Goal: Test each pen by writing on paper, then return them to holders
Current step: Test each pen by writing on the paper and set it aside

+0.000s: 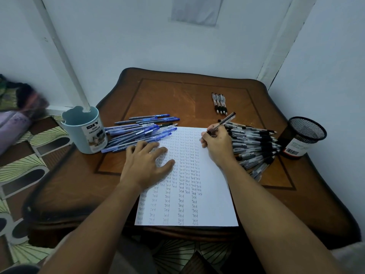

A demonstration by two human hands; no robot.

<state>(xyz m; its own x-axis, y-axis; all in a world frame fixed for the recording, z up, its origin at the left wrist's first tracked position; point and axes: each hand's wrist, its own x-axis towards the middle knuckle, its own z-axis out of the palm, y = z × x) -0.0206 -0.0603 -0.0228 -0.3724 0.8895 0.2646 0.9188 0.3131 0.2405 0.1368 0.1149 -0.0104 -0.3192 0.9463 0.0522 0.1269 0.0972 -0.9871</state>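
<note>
**Ana:** Forearms first, since they filled the bottom of the view: yours ran up from the near edge onto the sheet of paper (213,204), which lay on the wooden table (158,91). Where was the pen?

**Ben:** You had the pen (222,122) pinched in your right hand (216,144), thumb and first fingers curled round the lower barrel, tip down near the sheet's far right corner. Your left hand (147,162) lay flat on the paper's left side, fingers spread and straight, holding nothing, only pressing.

**Ana:** How would you judge the pen's handling?

**Ben:** Light, stiff, thin plastic, smooth enough to roll. You did well to grip low, near the tip, where the darker sleeve probably gave friction; I couldn't quite make out that sleeve under your fingers. The paper was limp and would slide, so the flat palm mattered.

**Ana:** And the rest?

**Ben:** Blue pens (141,131) were heaped just beside the pale blue organizer cup (85,129) on the left. Black pens (254,147) fanned out on the right, near the black mesh holder (304,135). Four more pens (219,103) lay side by side further back, apart from both piles. Both holders looked empty from there, so returning seemed barely begun.
</note>
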